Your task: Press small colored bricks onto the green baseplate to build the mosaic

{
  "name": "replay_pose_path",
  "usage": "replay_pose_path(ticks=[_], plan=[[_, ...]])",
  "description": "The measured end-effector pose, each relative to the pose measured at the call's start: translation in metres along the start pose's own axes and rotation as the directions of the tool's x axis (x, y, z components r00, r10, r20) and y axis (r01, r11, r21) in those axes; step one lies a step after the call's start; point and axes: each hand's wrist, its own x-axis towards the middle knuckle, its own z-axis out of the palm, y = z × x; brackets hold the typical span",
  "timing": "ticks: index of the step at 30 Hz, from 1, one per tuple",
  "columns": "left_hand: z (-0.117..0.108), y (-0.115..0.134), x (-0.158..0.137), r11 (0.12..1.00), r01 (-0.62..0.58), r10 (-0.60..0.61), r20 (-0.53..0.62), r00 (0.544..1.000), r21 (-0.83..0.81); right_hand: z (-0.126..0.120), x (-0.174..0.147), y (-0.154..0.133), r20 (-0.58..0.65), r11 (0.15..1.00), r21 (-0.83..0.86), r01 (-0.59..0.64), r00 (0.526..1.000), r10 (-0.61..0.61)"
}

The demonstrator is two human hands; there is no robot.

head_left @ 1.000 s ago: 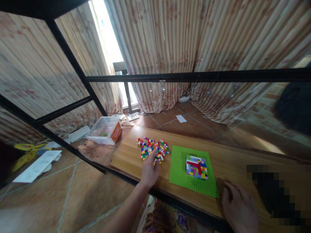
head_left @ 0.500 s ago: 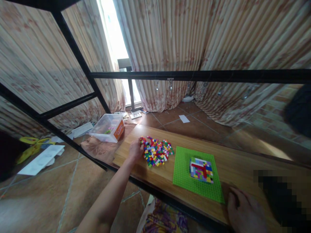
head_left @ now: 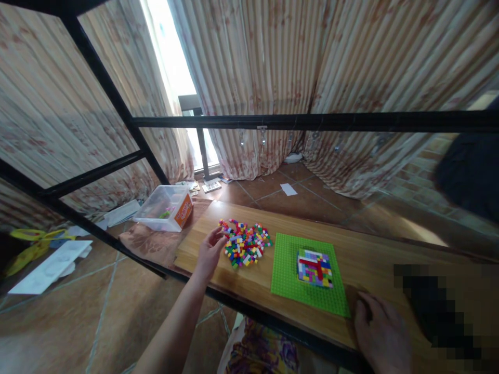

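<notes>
My left hand (head_left: 210,253) is at the left side of a pile of small multicoloured toy bricks (head_left: 246,244). Its thumb and forefinger are bent towards the pile with a small gap between them, and no brick shows in it. To the right of the pile, a green baseplate (head_left: 283,283) lies flat on the table. A square patch of mixed bricks is built on it, with a raised red T-shaped piece (head_left: 311,263) on top. Beyond the plate's near right corner, my right hand (head_left: 380,324) rests on the wood, fingers loosely bent and holding nothing visible.
The wooden table (head_left: 374,259) has a dark metal frame. A clear plastic box (head_left: 163,208) with an orange label stands off its left end. A black bar (head_left: 273,122) crosses behind. At the right edge is a dark shape (head_left: 468,171), beside a pixelated area.
My left hand has drawn back slightly from the pile, and its thumb and forefinger have come apart. My right hand stays beside the plate. The whole view has shifted a little.
</notes>
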Motion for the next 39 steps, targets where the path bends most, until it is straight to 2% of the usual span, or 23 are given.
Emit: replay_pose_path(ticks=[2, 4, 6, 8, 10, 11, 14, 16, 19, 22, 24, 27, 29, 32, 36, 39], plan=[[0.012, 0.014, -0.029, 0.947, 0.205, -0.171, 0.151, 0.974, -0.249, 0.001, 0.001, 0.0, 0.004, 0.999, 0.031, -0.025, 1.0, 0.025], [0.027, 0.027, -0.058, 0.849, 0.367, -0.28, 0.265, 0.923, -0.379, 0.0, 0.003, 0.001, 0.02, 0.993, 0.092, -0.067, 0.998, 0.066], [0.041, 0.035, -0.082, 0.787, 0.439, -0.334, 0.299, 0.894, -0.434, -0.006, 0.007, -0.003, 0.057, 0.969, 0.195, -0.15, 0.988, 0.141], [0.055, 0.04, -0.1, 0.768, 0.494, -0.37, 0.347, 0.862, -0.409, -0.019, 0.011, -0.015, 0.125, 0.902, 0.319, -0.291, 0.956, 0.264], [0.066, 0.042, -0.111, 0.808, 0.479, -0.358, 0.36, 0.862, -0.342, -0.04, 0.016, -0.038, 0.194, 0.798, 0.436, -0.415, 0.91, 0.367], [0.071, 0.042, -0.115, 0.844, 0.446, -0.334, 0.358, 0.872, -0.299, -0.052, 0.019, -0.054, 0.241, 0.74, 0.509, -0.44, 0.898, 0.369], [0.084, 0.042, -0.124, 0.952, 0.274, -0.208, 0.369, 0.906, -0.136, -0.09, 0.027, -0.105, 0.32, 0.563, 0.704, -0.433, 0.901, 0.293], [0.091, 0.044, -0.129, 0.992, 0.12, -0.097, 0.406, 0.909, -0.032, -0.11, 0.031, -0.132, 0.341, 0.504, 0.772, -0.387, 0.922, 0.185], [0.096, 0.051, -0.139, 0.992, -0.101, 0.048, 0.506, 0.861, 0.078, -0.127, 0.033, -0.152, 0.339, 0.46, 0.821, -0.337, 0.937, 0.08], [0.098, 0.06, -0.149, 0.968, -0.21, 0.098, 0.57, 0.816, 0.134, -0.133, 0.03, -0.154, 0.33, 0.396, 0.854, -0.338, 0.94, 0.09], [0.098, 0.064, -0.155, 0.973, -0.189, 0.075, 0.587, 0.806, 0.134, -0.134, 0.027, -0.153, 0.349, 0.307, 0.871, -0.384, 0.923, 0.163], [0.101, 0.066, -0.163, 0.99, -0.075, -0.015, 0.63, 0.777, 0.116, -0.138, 0.023, -0.154, 0.416, 0.119, 0.878, -0.464, 0.861, 0.293], [0.103, 0.066, -0.169, 0.995, -0.021, -0.049, 0.63, 0.775, 0.102, -0.143, 0.021, -0.156, 0.456, 0.031, 0.87, -0.492, 0.827, 0.329], [0.106, 0.068, -0.177, 0.996, 0.011, -0.061, 0.622, 0.781, 0.084, -0.149, 0.018, -0.158, 0.483, -0.02, 0.861, -0.507, 0.808, 0.338], [0.108, 0.072, -0.181, 0.992, 0.079, -0.125, 0.652, 0.748, 0.1, -0.152, 0.014, -0.158, 0.489, -0.028, 0.86, -0.509, 0.809, 0.327], [0.11, 0.071, -0.179, 0.982, 0.17, -0.177, 0.666, 0.724, 0.076, -0.148, 0.011, -0.156, 0.502, -0.075, 0.859, -0.506, 0.804, 0.32]])
